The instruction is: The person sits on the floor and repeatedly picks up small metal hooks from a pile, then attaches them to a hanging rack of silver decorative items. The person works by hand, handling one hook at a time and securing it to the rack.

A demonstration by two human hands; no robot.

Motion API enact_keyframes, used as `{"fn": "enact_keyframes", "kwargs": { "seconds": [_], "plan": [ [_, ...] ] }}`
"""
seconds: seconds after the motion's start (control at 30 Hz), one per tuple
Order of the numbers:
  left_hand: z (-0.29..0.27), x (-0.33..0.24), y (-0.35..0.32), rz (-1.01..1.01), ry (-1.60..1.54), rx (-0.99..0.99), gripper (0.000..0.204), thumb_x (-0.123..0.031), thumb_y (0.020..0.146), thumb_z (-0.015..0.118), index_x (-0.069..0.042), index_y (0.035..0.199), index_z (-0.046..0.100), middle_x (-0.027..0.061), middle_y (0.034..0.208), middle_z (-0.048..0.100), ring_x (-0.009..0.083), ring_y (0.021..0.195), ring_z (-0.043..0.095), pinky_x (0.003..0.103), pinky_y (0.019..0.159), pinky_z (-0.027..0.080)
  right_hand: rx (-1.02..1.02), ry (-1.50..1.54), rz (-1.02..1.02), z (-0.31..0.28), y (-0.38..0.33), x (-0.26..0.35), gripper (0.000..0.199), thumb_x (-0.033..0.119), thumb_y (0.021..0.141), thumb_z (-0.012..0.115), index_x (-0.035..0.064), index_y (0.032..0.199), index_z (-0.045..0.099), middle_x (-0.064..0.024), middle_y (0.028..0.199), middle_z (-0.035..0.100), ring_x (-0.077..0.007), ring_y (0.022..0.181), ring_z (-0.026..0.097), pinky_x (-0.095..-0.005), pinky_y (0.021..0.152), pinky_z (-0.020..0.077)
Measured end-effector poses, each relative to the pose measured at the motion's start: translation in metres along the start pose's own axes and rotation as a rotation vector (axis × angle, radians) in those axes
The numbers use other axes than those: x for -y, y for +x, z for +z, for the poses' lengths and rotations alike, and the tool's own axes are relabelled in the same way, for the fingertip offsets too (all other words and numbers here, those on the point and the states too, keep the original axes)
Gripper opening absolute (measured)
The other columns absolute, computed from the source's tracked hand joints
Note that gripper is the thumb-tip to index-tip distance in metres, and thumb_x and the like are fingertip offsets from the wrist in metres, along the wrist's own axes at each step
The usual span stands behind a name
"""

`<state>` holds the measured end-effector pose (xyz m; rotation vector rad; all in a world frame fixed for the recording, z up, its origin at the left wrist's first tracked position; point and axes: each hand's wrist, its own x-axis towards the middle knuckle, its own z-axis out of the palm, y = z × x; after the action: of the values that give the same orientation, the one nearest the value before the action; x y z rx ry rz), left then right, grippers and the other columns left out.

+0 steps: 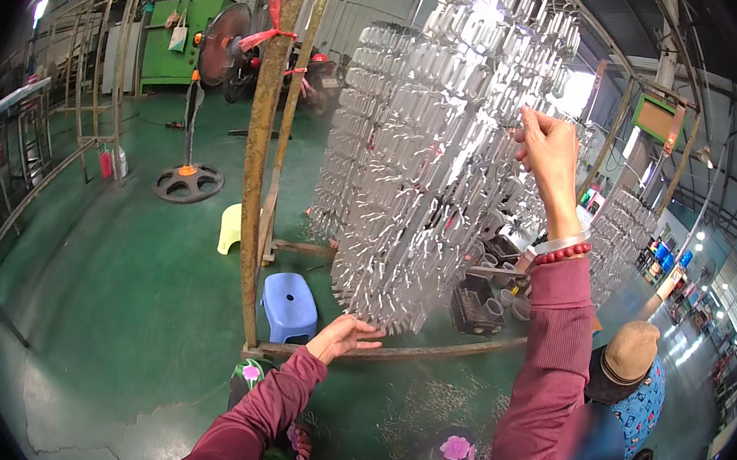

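Note:
In front of me hangs a tall bundle of shiny silvery metal pieces [409,172], set in dense rows one above another. My left hand [346,338] is at the bundle's lower end, fingers stretched out and apart, the tips at or very near the lowest pieces. Higher up, my right hand [550,154] is raised at the bundle's right side with thumb and fingers pinched together. Whatever lies in that pinch is too small to make out. A second silvery bundle [341,140] hangs just behind on the left.
A rusty metal frame post [259,177] stands left of the bundle, beside a blue stool [289,306]. Further left is a pedestal fan [189,181]. Black crates [476,305] sit behind the bundle. Two people are at lower right, one in a tan hat [631,351]. Small bits [432,406] litter the floor.

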<state>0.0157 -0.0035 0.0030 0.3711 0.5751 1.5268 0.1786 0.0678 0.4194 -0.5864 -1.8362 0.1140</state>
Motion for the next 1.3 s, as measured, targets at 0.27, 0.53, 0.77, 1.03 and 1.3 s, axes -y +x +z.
{"fn": "enact_keyframes", "kwargs": {
  "seconds": [0.27,0.53,0.77,1.03,1.3],
  "plan": [
    [-0.007,0.007,0.004,0.028,-0.003,0.014,0.024,0.013,0.082,0.049,0.012,0.106,0.05,0.0219,0.111,0.054,0.0407,0.109,0.054,0.059,0.094,0.046,0.006,-0.127,-0.038,0.02,0.01,-0.022,0.035,0.029,0.091,0.052,-0.0013,0.102,0.066,-0.0182,0.071,0.066,-0.0321,0.065,0.065,-0.0395,0.067,0.0497],
    [-0.007,0.004,0.002,0.006,-0.014,-0.003,0.026,0.015,0.081,0.049,0.009,0.106,0.051,0.023,0.112,0.056,0.0396,0.11,0.054,0.061,0.098,0.041,-0.269,-0.249,-0.318,0.012,-0.013,0.013,0.025,0.021,0.089,0.058,-0.0036,0.092,0.065,-0.0209,0.064,0.06,-0.035,0.06,0.061,-0.039,0.058,0.0463],
    [-0.005,0.01,0.006,-0.007,-0.042,-0.008,0.032,0.016,0.081,0.047,0.008,0.111,0.048,0.0219,0.116,0.052,0.0406,0.111,0.053,0.061,0.097,0.042,-0.265,-0.378,-0.36,0.026,-0.008,0.027,0.025,0.023,0.087,0.06,-0.001,0.088,0.069,-0.0226,0.072,0.063,-0.0377,0.07,0.063,-0.0434,0.064,0.0488],
    [-0.019,0.02,0.021,0.072,-0.035,0.251,0.034,0.005,0.082,0.054,0.006,0.116,0.05,0.023,0.118,0.054,0.0415,0.112,0.053,0.058,0.095,0.044,-0.268,-0.516,-0.347,0.015,0.004,0.018,0.031,0.03,0.084,0.062,-0.0009,0.082,0.068,-0.0216,0.067,0.062,-0.0379,0.067,0.063,-0.0442,0.063,0.0487],
    [-0.013,0.033,0.027,0.15,-0.242,0.16,0.02,0.01,0.074,0.055,-0.007,0.064,0.054,0.0072,0.063,0.055,0.0303,0.086,0.062,0.07,0.098,0.033,0.028,-0.096,0.045,-0.059,-0.128,0.027,0.03,0.031,0.087,0.064,0.003,0.093,0.071,0.0,0.067,0.061,-0.0021,0.05,0.043,-0.0191,0.046,0.0321]
  ]
}}
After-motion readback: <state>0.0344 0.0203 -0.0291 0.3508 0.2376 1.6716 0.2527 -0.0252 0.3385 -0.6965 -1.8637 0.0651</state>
